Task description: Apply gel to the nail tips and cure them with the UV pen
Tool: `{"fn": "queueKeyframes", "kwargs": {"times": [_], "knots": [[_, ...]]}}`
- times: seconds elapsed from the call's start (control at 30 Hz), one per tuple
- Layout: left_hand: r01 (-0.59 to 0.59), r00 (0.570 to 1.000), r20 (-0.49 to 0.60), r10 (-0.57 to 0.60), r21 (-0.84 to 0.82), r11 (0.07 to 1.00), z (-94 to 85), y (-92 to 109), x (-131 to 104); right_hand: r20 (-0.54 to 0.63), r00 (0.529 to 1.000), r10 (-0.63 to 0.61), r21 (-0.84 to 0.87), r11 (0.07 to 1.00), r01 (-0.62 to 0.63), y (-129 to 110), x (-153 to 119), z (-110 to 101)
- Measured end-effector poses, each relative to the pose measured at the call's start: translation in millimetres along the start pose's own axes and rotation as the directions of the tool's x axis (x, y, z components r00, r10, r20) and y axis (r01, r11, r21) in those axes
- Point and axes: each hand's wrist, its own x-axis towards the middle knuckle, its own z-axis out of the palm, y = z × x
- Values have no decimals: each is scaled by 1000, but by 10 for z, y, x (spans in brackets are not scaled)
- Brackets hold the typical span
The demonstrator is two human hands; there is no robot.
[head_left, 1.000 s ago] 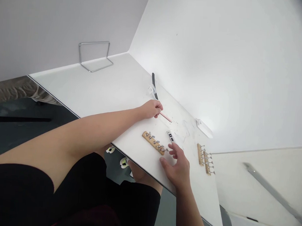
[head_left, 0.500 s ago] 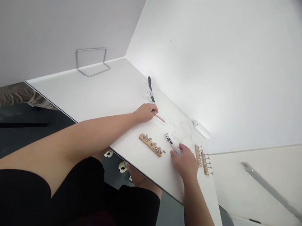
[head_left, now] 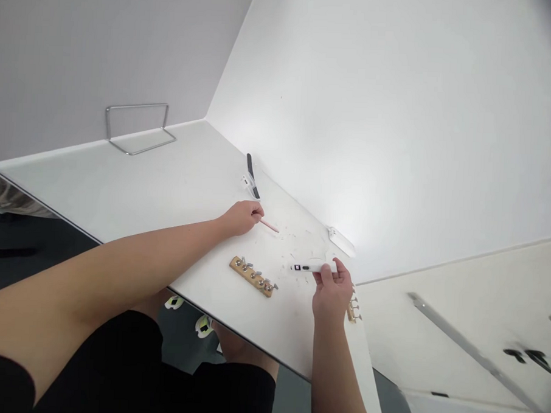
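My left hand (head_left: 244,217) is closed around one end of a thin pink stick (head_left: 269,226), whose other end points right, over or on the white table (head_left: 185,184). Between the fingers and thumb of my right hand (head_left: 333,291) is a slim white handheld device (head_left: 310,267) with a small lit display and a dark button. It lies nearly level, its display end pointing left. Small dark bits and a thin wire-like strand lie around the device. A wooden strip with metal pegs (head_left: 253,277) lies in front, between my forearms.
Behind my right hand, another wooden strip with pegs (head_left: 354,310) is partly hidden. Along the wall are a white flat object (head_left: 341,241) and a black bar (head_left: 253,176) beside a small white item (head_left: 246,184). A bent metal frame (head_left: 139,141) stands at the far left.
My right hand has raised the white device and turned it from slanted to nearly level. The left hand keeps hold of the pink stick. The whole view has shifted.
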Motion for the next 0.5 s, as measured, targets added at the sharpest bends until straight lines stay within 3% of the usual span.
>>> {"fn": "queueKeyframes", "kwargs": {"times": [0.1, 0.17, 0.5], "knots": [[29, 1000, -3, -29, -41, 999, 8, -22, 10, -8, 997, 78, 166, 983, -76, -74, 58, 120], [34, 999, 0, -34, -60, 998, 10, -33, 16, -16, 995, 103, 181, 979, -98, -91, 69, 188], [58, 998, 9, -57, -93, 994, 19, -37, 26, -55, 998, 7, 175, 985, 2, -52, 54, 333]]}}
